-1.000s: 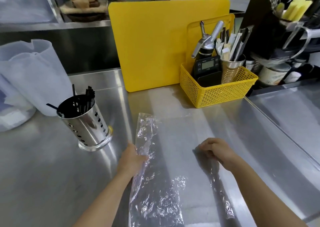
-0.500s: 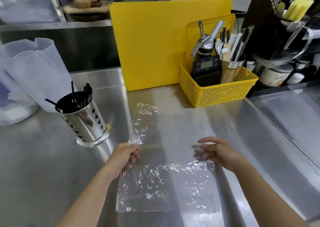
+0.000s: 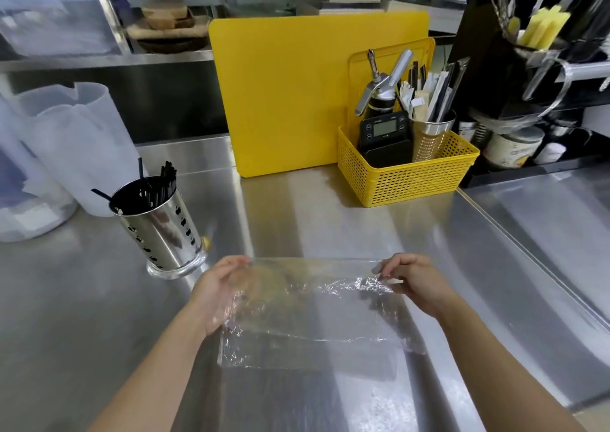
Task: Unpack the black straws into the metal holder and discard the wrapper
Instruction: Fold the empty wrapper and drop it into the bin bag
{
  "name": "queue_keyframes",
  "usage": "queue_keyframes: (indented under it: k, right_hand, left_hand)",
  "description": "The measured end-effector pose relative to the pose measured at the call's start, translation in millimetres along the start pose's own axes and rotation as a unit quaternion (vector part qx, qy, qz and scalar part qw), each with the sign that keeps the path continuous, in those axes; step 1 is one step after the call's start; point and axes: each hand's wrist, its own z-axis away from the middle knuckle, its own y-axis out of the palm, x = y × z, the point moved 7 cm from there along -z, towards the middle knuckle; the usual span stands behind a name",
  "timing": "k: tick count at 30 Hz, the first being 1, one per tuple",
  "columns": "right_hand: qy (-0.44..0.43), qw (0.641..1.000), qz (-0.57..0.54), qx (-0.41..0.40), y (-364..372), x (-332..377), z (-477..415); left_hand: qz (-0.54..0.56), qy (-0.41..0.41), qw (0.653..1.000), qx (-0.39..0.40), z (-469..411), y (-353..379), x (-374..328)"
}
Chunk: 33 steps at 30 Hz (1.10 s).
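A clear crinkled plastic wrapper (image 3: 313, 312) is stretched flat between my hands, low over the steel counter. My left hand (image 3: 218, 286) pinches its left edge, and my right hand (image 3: 412, 279) pinches its upper right corner. The wrapper looks empty. To the left stands the perforated metal holder (image 3: 165, 233), upright on the counter, with black straws (image 3: 155, 190) sticking out of its top. The holder is a hand's width from my left hand.
A yellow cutting board (image 3: 290, 95) leans at the back. To its right a yellow basket (image 3: 412, 174) holds a scale, a dispenser and a utensil cup. White plastic containers (image 3: 66, 141) stand at the far left. A counter seam (image 3: 528, 260) runs diagonally on the right.
The wrapper was narrow and bunched on the counter, then spread wide. Now both hands hold its top edge and have pulled it nearer, with the far end folded back toward me.
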Motion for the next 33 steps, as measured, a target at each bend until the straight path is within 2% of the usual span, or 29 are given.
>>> queue_keyframes:
  k: [3, 5, 8, 11, 12, 14, 16, 19, 21, 23, 25, 27, 28, 31, 33]
  right_hand:
    - [-0.012, 0.998, 0.056, -0.015, 0, 1, 0]
    - [-0.034, 0.994, 0.099, -0.018, 1, 5, 0]
    - [-0.095, 0.969, 0.225, -0.032, 8, 20, 2]
    - [-0.151, 0.959, 0.228, -0.071, 10, 40, 2]
    - [-0.153, 0.962, 0.221, -0.038, 18, 46, 2]
    - [-0.113, 0.967, 0.211, 0.09, 44, 50, 6]
    - [-0.056, 0.952, 0.227, 0.195, 70, 47, 9]
    - [-0.01, 0.94, 0.204, 0.274, 97, 37, 12]
    - [-0.004, 0.934, 0.2, 0.295, 107, 29, 13]
    - [-0.02, 0.945, 0.176, 0.274, 108, 29, 12]
    - [-0.024, 0.963, 0.109, 0.246, 104, 30, 10]
    - [-0.011, 0.972, 0.041, 0.23, 101, 30, 8]
    - [-0.011, 0.976, 0.018, 0.218, 100, 29, 7]
    - [-0.02, 0.981, -0.047, 0.187, 99, 28, 4]
    - [-0.017, 0.98, -0.085, 0.177, 102, 25, 3]
  left_hand:
    - [0.006, -0.054, 0.998, 0.029, 3, -2, 5]
    - [-0.069, -0.039, 0.997, 0.011, 5, -4, 4]
    - [-0.171, 0.005, 0.985, -0.036, 13, -7, -6]
    - [-0.243, 0.057, 0.968, -0.014, 20, 4, -25]
    - [-0.261, 0.073, 0.963, 0.007, 23, 11, -31]
    - [-0.278, 0.104, 0.953, 0.055, 30, 26, -44]
    - [-0.27, 0.119, 0.95, 0.106, 34, 38, -54]
    - [-0.275, 0.148, 0.938, 0.148, 40, 46, -67]
    - [-0.258, 0.183, 0.939, 0.137, 41, 40, -81]
    - [-0.175, 0.195, 0.958, 0.117, 36, 23, -91]
    - [-0.019, 0.156, 0.982, 0.104, 27, -2, -88]
    - [0.118, 0.09, 0.984, 0.102, 20, -22, -69]
    - [0.154, 0.056, 0.981, 0.108, 17, -26, -56]
    - [0.132, -0.031, 0.981, 0.137, 23, -15, -10]
    - [0.095, -0.059, 0.98, 0.165, 33, 1, 9]
